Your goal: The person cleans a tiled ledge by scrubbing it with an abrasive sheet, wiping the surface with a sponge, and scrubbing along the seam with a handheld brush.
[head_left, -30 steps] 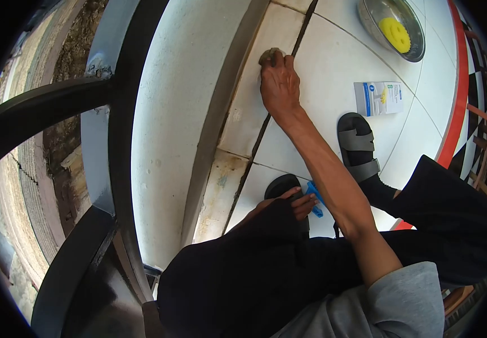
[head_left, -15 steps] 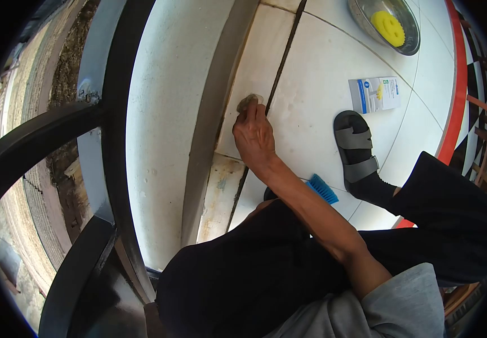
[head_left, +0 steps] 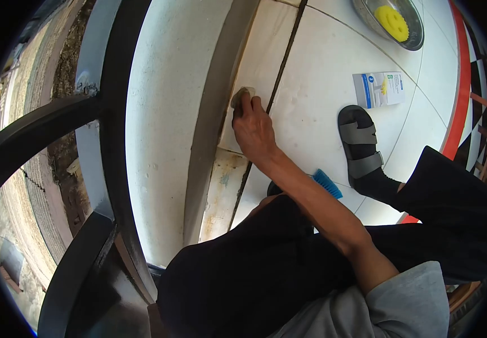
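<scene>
I have the right hand [head_left: 254,134] reaching up and leftward, forearm slanting across the dark-clad knees, wrist nearly straight, knuckles up. Its fingers are bent and closed on a small greyish pad [head_left: 242,97], which touches the narrow floor tile [head_left: 262,48] beside the ledge [head_left: 212,112]. The left hand is hidden; I cannot tell its state. A blue brush [head_left: 328,183] shows beyond the forearm.

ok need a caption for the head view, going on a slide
Right hand holding a small greyish pad against a pale floor tile, blue brush nearby.
</scene>
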Tool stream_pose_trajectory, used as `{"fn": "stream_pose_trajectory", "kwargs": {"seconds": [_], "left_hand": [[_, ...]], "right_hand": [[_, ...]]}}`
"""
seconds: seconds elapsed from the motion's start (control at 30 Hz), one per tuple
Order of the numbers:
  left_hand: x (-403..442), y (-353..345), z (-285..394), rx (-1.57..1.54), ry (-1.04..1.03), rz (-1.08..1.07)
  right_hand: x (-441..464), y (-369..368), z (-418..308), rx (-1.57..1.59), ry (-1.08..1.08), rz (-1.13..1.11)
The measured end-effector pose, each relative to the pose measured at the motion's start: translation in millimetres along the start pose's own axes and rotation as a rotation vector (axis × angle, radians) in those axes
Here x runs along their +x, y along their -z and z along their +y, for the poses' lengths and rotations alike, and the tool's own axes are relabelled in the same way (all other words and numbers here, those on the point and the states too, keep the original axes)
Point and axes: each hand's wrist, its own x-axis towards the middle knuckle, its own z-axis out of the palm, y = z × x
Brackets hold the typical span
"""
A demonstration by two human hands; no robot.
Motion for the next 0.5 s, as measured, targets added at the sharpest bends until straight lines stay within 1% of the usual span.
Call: {"fn": "stream_pose_trajectory", "kwargs": {"seconds": [0.03,0.07,0.13,0.2,0.27,0.3,0.33,0.37,0.4,0.43,0.47,0.5], "left_hand": [[0.0,0.1,0.1,-0.006,0.005,-0.010],[-0.1,-0.2,0.1,-0.015,0.007,-0.024],[0.0,-0.2,-0.2,-0.024,0.002,-0.046],[-0.2,-0.7,-0.1,-0.017,0.000,-0.052],[-0.3,-0.9,0.0,-0.005,-0.004,-0.062],[-0.8,-1.8,0.4,0.002,-0.005,-0.065],[-1.1,-2.2,0.8,0.011,0.000,-0.064],[-1.4,-2.1,1.5,0.033,0.011,-0.049],[-1.8,-2.7,1.8,0.042,0.012,-0.045],[-0.5,-4.1,1.1,0.047,0.019,-0.039],[0.8,-5.9,0.7,0.040,0.026,-0.026],[2.0,-7.8,-0.1,0.032,0.032,-0.015]], "right_hand": [[-12.8,-0.9,-13.1,0.043,-0.019,0.032],[-13.5,-6.4,-9.5,0.052,-0.026,0.025],[16.5,-5.4,14.2,0.069,-0.026,0.024],[76.3,-6.8,53.1,0.045,-0.071,0.114],[137.5,-7.9,93.7,-0.084,-0.108,0.199],[159.4,1.8,103.6,0.016,-0.229,0.049],[169.0,8.1,105.3,0.082,-0.278,0.036],[154.2,8.0,93.4,0.030,-0.202,0.051],[117.1,2.5,79.6,-0.020,-0.147,0.063],[87.5,4.6,57.4,0.050,-0.149,-0.040],[55.6,11.9,32.1,0.032,-0.108,-0.185],[14.5,1.6,9.4,0.062,-0.064,-0.129]]}}
